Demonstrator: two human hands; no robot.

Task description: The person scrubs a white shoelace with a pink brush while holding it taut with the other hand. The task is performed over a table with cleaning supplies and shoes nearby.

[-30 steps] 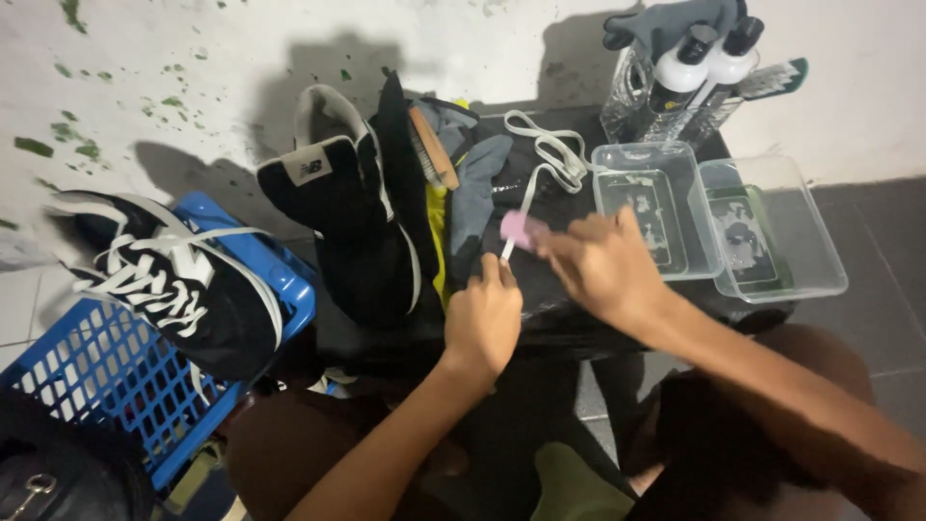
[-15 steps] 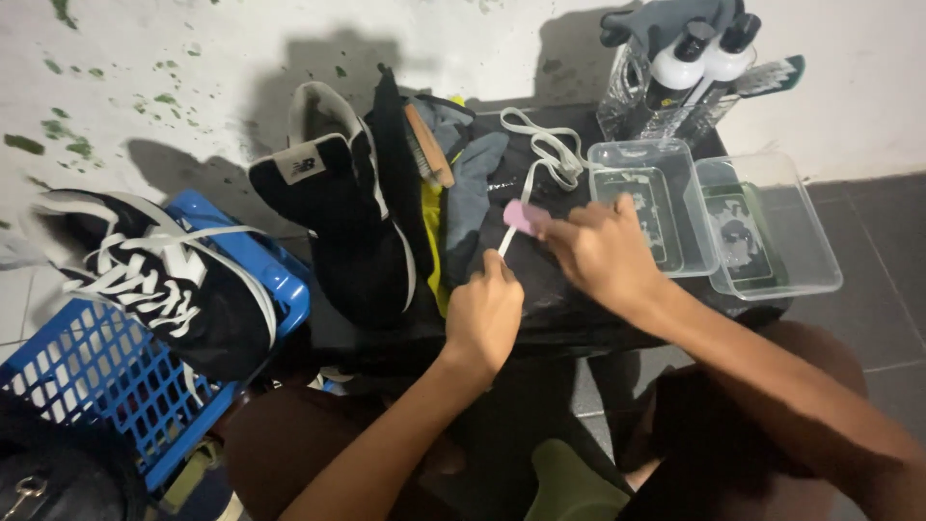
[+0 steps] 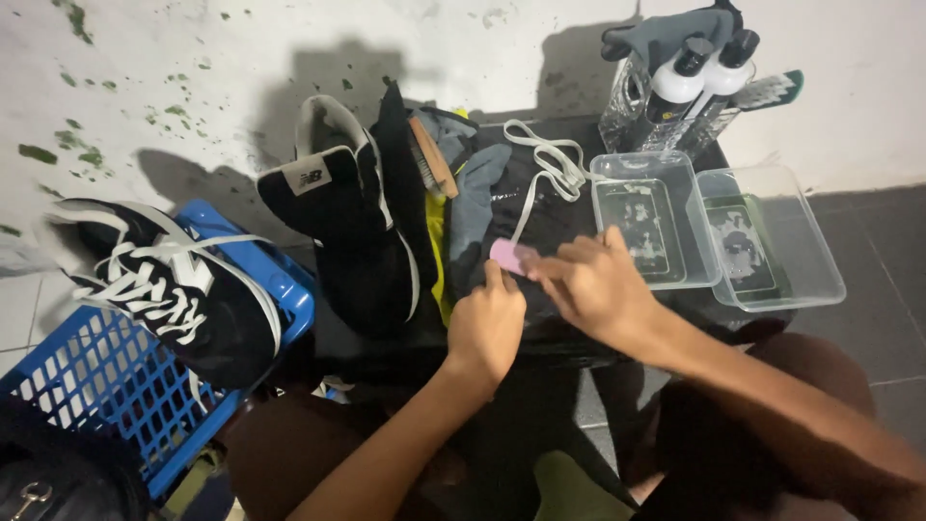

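My right hand (image 3: 600, 289) grips a small pink brush (image 3: 505, 255) and presses it on the lower end of a white shoelace (image 3: 546, 170). The lace lies over a dark cloth (image 3: 555, 227) on a low black table. My left hand (image 3: 485, 326) sits just below the brush, with thumb and fingers pinched on the lace end against the cloth. The lace end itself is hidden under both hands. A black unlaced sneaker (image 3: 352, 227) lies to the left of my hands.
A second black sneaker with white laces (image 3: 164, 289) rests on a blue plastic basket (image 3: 82, 400) at the left. Two clear tubs of water (image 3: 656, 164) (image 3: 805, 270) stand right of my hands, with spray bottles (image 3: 675, 92) behind. A wooden brush (image 3: 431, 159) and a grey cloth (image 3: 476, 207) lie beside the sneaker.
The pink brush and my right hand went up the lace and came back toward me. My left hand has stayed pinched in the same place.
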